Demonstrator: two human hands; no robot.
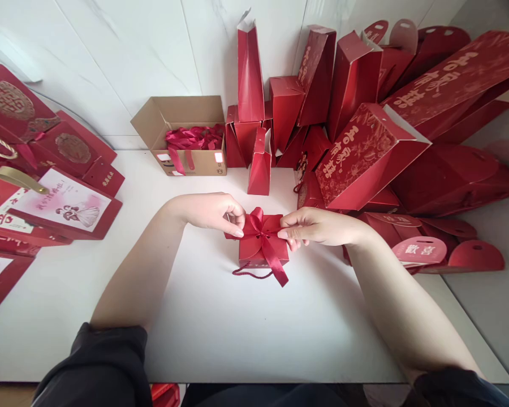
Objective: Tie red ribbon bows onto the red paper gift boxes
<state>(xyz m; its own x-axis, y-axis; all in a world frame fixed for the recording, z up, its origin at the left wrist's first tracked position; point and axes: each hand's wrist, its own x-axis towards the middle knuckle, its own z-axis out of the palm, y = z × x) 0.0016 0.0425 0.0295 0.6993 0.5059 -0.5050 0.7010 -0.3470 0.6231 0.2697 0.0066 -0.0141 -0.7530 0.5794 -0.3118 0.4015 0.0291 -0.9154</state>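
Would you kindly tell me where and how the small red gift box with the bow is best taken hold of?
I would probably grip the small red gift box by its lower body, from left and right, below the bow: the body looks squarish, whereas the bow spreads over the top and the cord handle lies slack at the near side.

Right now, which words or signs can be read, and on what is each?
"囍": medallion on the upper-left red box.
Seems "我们结婚啦!": couple card; finer print too small.
Seems "喜": white panel, far left.
"家", "有": big patterned box, right; other characters too stylised to confirm.
Too small or blurred: marks on small red box, carton, pink oval tag.
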